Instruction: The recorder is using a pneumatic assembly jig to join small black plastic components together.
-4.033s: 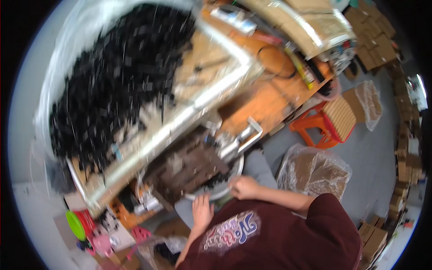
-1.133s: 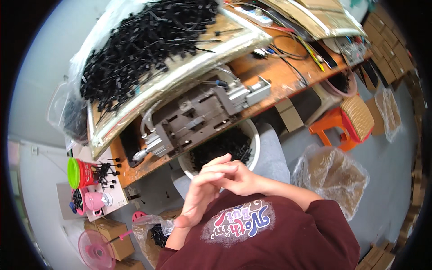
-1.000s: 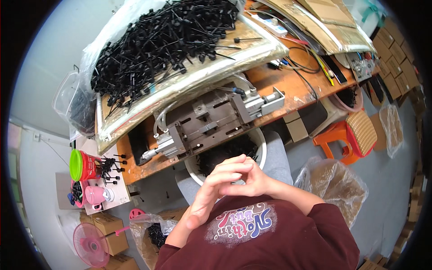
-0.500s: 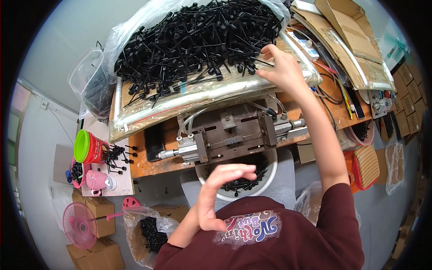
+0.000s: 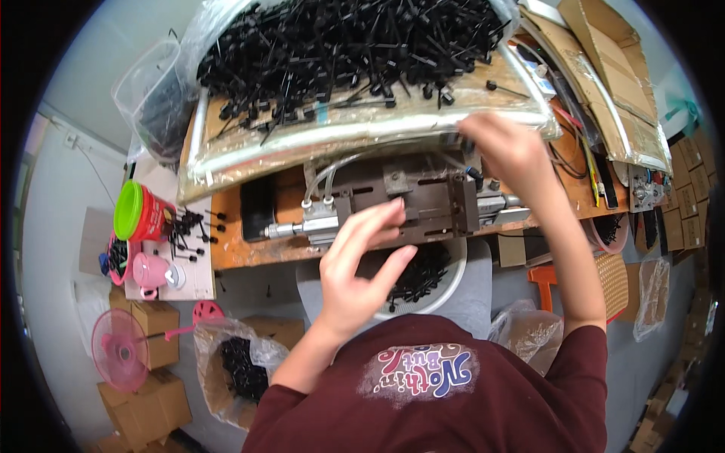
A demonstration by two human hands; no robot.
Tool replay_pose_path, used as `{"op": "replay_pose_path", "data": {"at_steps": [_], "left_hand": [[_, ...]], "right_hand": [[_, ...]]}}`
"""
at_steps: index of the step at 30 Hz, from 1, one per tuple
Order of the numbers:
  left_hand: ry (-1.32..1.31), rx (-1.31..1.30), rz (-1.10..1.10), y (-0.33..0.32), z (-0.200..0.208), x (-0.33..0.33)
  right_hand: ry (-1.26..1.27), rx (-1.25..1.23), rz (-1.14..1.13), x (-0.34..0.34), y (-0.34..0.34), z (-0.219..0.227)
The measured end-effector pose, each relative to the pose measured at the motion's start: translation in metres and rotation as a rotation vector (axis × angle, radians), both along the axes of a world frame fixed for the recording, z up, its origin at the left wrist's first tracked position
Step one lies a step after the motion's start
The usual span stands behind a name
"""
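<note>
My left hand (image 5: 359, 275) is held over the front of a dark metal clamping fixture (image 5: 434, 198), fingers stretched and thumb apart, with nothing in it. Behind the fixture's right half, my right hand (image 5: 507, 155) is pinched and a little blurred. At its fingertips shows a small black plastic part (image 5: 451, 139), partly hidden by the fingers. A large heap of black thin-stemmed parts (image 5: 340, 57) lies on a plastic-wrapped board (image 5: 483, 79) beyond the fixture. Below the fixture, a white basket (image 5: 455, 283) holds more black parts.
Air cylinders (image 5: 321, 224) and clear hoses (image 5: 332, 177) flank the fixture. On the left are a green-and-red bucket (image 5: 155, 215), a pink cup (image 5: 149, 270) and a pink fan (image 5: 121, 349). Cardboard (image 5: 604, 64) and cables (image 5: 578, 151) lie at the right.
My right hand has come back from the heap's edge toward the fixture, its fingers now closed together. My left hand has moved up and forward to the fixture. The view has shifted slightly.
</note>
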State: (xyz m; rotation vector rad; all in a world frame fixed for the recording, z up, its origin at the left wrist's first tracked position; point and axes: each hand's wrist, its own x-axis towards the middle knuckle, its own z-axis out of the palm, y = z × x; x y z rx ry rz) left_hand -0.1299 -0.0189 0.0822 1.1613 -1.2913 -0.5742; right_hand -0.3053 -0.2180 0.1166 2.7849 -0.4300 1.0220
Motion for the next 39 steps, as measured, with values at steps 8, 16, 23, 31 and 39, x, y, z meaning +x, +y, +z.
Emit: {"op": "replay_pose_path", "data": {"at_steps": [8,16,23,31,39], "left_hand": [[-0.172,0.092,0.016,0.013,-0.022,-0.006],[-0.804,-0.043,0.207,0.001,-0.074,-0.011],[-0.939,-0.011,0.223,-0.013,-0.078,-0.013],[-0.956,0.049,0.208,-0.013,-0.077,-0.012],[-0.933,0.035,0.208,-0.013,-0.079,-0.010]], "right_hand": [[-0.018,-0.089,0.232,0.010,0.081,-0.049],[-0.281,0.374,0.053,-0.004,0.089,-0.054],[-0.292,0.553,0.035,-0.014,0.105,-0.047],[-0.313,0.626,0.043,-0.015,0.115,-0.069],[-0.325,0.635,0.103,-0.012,0.125,-0.077]]}}
